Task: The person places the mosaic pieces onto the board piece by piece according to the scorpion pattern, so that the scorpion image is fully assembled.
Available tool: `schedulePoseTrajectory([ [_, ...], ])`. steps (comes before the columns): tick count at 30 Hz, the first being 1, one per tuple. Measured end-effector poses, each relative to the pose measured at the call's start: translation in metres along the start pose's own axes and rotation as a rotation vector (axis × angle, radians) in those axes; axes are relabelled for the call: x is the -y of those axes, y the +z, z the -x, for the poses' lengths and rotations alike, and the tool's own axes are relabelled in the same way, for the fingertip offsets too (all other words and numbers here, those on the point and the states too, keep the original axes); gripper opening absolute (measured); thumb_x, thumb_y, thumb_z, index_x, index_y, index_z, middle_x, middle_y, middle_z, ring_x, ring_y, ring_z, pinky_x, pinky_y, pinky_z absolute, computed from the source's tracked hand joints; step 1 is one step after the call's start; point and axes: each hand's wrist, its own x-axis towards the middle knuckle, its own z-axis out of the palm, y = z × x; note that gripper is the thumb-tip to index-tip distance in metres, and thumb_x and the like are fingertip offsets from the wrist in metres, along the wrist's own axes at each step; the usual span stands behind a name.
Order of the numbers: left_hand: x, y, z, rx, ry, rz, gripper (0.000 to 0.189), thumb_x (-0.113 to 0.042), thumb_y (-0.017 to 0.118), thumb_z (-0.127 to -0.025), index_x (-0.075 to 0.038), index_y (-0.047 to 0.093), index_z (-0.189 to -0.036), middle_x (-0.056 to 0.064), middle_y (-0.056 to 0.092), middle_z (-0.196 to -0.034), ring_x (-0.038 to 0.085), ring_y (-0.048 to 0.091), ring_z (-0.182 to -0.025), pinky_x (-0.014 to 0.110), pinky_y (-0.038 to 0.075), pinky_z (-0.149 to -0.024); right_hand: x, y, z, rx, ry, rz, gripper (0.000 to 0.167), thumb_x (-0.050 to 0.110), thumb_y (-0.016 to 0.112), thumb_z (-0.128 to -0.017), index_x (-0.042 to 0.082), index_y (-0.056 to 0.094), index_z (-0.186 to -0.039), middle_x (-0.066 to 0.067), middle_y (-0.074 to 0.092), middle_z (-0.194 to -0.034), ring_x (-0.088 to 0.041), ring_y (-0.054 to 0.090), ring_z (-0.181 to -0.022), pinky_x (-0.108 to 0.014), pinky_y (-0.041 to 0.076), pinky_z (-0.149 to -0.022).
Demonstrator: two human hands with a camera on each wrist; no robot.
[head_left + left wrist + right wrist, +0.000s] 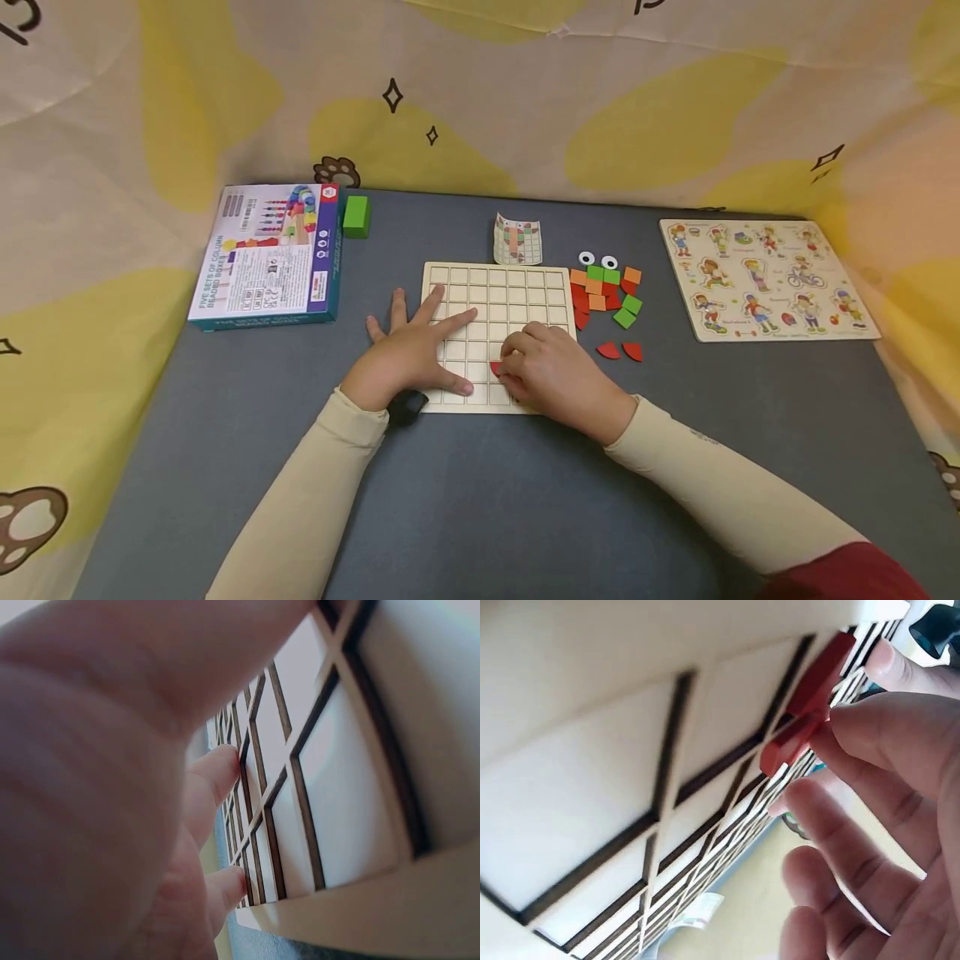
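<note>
Dark grey, flat worktop (465,508): everything is laid out on it.
Pale picture board with printed figures (765,331): set far right, apparently out of the way.
White, purple and teal cardboard box (258,304): set well left, seemingly likewise.
Pale wooden grid board (498,272): placed centrally, perhaps for easy reach.
Left hand (405,354): fingers straight and spread over the grid board's left side, probably so it is steadied.
Right hand (558,375): thumb and finger are closed on a flat red piece (784,746); a fine pinch seems suited to it.
Small paper card with coloured grid drawing (517,243): stood just beyond the grid board, presumably for easy viewing.
Loose red, orange and green flat pieces (597,302): gathered at the grid board's right, likely for quick pick-up.
Red piece: held at a near-middle cell; whether it is seated cannot be told.
</note>
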Motion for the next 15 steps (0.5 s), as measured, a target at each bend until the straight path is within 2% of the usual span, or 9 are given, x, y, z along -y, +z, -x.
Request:
schedulePoseTrajectory([
  [5, 0.000, 0.000, -0.001, 0.002, -0.002, -0.002, 0.116, -0.061, 0.094, -0.070, -0.042, 0.032, -0.167, 0.005, -0.008, -0.178, 0.057, -0.023, -0.152, 0.088, -0.007, -0.106, -0.002, 0.001, 0.002, 0.009, 0.031, -0.043, 0.007, 0.024, 0.076, -0.097, 0.018, 0.081, -0.097, 0.000, 0.071, -0.101, -0.021, 0.063, -0.095, -0.039, 0.054, -0.080],
  [10, -0.001, 0.000, 0.000, 0.006, -0.003, 0.004, 0.116, -0.060, 0.095, -0.070, -0.042, 0.032, -0.166, 0.005, -0.008, -0.178, 0.056, -0.024, -0.152, 0.087, -0.009, -0.106, -0.006, 0.000, 0.006, 0.028, 0.073, -0.114, 0.009, 0.025, 0.077, -0.097, 0.019, 0.081, -0.101, 0.001, 0.071, -0.103, -0.022, 0.063, -0.099, -0.041, 0.054, -0.085],
  [15, -0.002, -0.001, 0.000, 0.006, -0.006, 0.008, 0.116, -0.058, 0.095, -0.071, -0.042, 0.032, -0.167, 0.005, -0.009, -0.178, 0.056, -0.025, -0.152, 0.087, -0.010, -0.106, -0.020, -0.008, 0.014, 0.035, 0.186, -0.115, 0.018, 0.024, 0.076, -0.098, 0.013, 0.082, -0.110, -0.005, 0.073, -0.110, -0.027, 0.064, -0.106, -0.043, 0.053, -0.094],
])
